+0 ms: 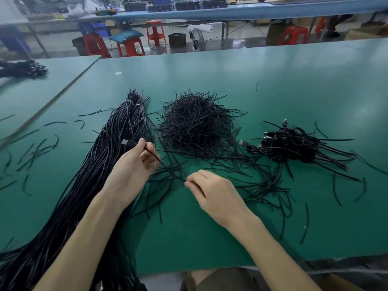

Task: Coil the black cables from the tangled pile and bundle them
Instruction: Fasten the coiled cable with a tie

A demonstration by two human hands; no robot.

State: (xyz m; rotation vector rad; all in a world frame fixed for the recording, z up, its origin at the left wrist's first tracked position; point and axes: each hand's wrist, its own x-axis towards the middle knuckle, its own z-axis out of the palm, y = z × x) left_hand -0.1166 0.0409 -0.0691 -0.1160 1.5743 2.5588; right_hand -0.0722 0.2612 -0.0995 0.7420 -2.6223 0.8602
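Note:
A long sheaf of black cables (117,148) runs from the table's middle down past its front left edge, tied near its far end. My left hand (134,164) pinches one black cable just behind its USB plug (126,142), the plug sticking out to the left. My right hand (210,190) is closed on a thin black wire tie near the loose strands in front of me. A heap of short black ties (195,124) lies beyond both hands. Coiled, bundled cables (294,145) sit in a pile at the right.
Stray black ties (33,152) are scattered over the green table (273,80) at left and right. Another dark cable bundle (21,68) lies on the adjoining table at far left. Red stools (130,47) and workbenches stand beyond the far edge.

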